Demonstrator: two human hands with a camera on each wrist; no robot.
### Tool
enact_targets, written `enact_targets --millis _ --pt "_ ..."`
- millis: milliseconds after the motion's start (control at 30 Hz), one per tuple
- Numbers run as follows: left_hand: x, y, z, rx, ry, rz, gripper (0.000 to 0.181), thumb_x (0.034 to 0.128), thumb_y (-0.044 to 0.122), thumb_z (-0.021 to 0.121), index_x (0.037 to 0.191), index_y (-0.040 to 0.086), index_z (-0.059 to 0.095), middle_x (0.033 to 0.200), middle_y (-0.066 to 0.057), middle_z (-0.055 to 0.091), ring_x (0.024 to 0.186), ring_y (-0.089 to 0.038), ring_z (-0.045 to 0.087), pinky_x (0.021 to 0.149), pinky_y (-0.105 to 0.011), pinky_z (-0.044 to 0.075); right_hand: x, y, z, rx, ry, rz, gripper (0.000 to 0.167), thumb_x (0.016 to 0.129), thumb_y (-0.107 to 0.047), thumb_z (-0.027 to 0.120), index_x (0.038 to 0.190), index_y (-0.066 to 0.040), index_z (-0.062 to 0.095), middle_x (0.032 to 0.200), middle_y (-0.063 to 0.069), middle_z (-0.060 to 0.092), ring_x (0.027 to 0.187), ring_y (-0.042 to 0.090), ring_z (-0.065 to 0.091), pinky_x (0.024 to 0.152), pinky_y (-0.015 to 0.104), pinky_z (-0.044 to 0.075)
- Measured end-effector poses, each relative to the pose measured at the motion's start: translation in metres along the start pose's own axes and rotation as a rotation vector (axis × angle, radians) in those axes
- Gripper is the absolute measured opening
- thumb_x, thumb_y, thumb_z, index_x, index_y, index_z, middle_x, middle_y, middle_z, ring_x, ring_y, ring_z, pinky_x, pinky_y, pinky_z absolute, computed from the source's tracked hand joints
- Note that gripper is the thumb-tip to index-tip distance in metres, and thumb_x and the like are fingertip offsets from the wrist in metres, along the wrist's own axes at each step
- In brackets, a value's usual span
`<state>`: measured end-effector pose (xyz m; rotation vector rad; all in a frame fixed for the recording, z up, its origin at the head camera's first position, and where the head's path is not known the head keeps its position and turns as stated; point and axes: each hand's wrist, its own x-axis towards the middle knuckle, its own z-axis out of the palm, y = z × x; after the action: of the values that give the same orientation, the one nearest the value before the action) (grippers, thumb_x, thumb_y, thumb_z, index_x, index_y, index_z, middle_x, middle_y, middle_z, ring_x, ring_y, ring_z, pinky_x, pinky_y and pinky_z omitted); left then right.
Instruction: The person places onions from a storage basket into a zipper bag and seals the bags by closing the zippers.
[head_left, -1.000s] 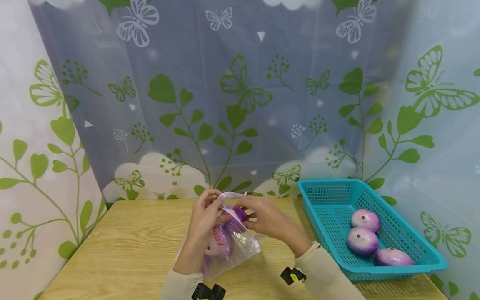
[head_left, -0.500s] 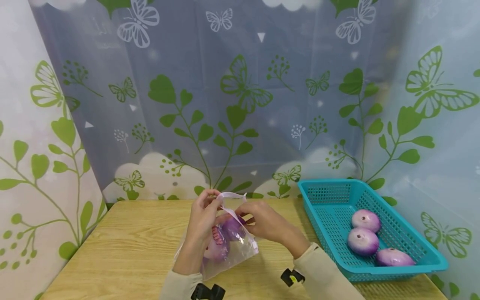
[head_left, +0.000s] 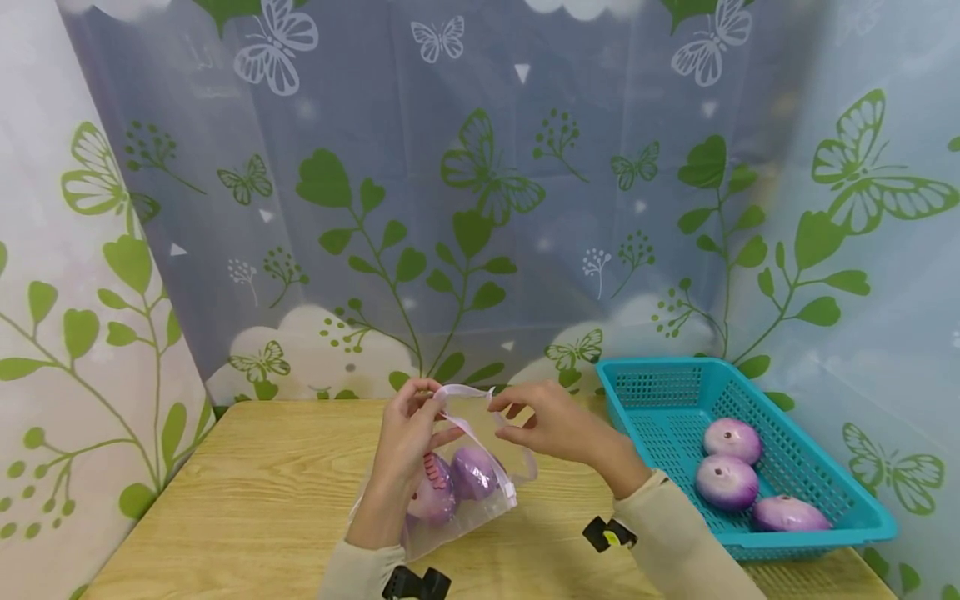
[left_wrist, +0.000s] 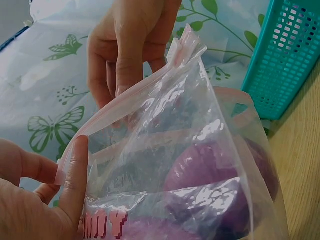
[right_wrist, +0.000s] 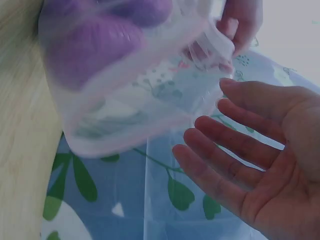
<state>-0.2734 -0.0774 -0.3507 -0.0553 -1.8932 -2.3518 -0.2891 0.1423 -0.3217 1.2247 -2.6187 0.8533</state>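
Note:
A clear zip bag (head_left: 480,518) with a pale pink seal strip and red lettering stands on the table. My left hand (head_left: 405,429) pinches its rim at the left side of the mouth, and the mouth gapes. Inside lie purple onions: one (head_left: 474,472) on the right, another (head_left: 435,497) partly behind the lettering and my left hand. Whether more lie below is hard to tell. At the right edge of the mouth is my right hand (head_left: 558,425). Its fingers are relaxed, with nothing held, close to the rim in the right wrist view (right_wrist: 280,155).
A turquoise perforated basket (head_left: 660,364) is on the right of the wooden table (head_left: 270,475). It holds three purple onions, two close together (head_left: 731,442) and one (head_left: 791,514) near the front. A leaf-and-butterfly patterned sheet (head_left: 375,250) hangs behind the table.
My right hand has let go of an onion inside the bag and drawn back up and right. That onion has dropped lower in the bag. My left hand keeps its place.

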Motion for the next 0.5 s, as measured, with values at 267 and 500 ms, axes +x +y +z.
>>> enact_targets --millis 267,500 --pt "0.001 0.0 0.001 0.0 -0.001 0.005 0.008 0.1026 0.002 0.054 0.109 0.004 0.058 0.095 -0.003 0.05 0.089 -0.016 0.054 0.071 -0.029 0.067 -0.007 0.011 -0.021 -0.069 -0.014 0.039 0.027 0.097 -0.013 0.072 0.121 -0.002 0.071 0.12 0.016 0.073 0.101 0.029 0.072 0.074 0.021 0.064" --pt "0.0 -0.001 0.001 0.001 0.0 -0.001 0.007 0.1031 0.004 0.054 0.11 0.003 0.057 0.094 -0.003 0.05 0.088 -0.015 0.054 0.071 -0.028 0.067 -0.009 0.019 -0.025 -0.159 -0.055 -0.004 0.024 0.096 -0.012 0.072 0.118 -0.003 0.072 0.118 0.014 0.074 0.097 0.028 0.074 0.073 0.019 0.063"
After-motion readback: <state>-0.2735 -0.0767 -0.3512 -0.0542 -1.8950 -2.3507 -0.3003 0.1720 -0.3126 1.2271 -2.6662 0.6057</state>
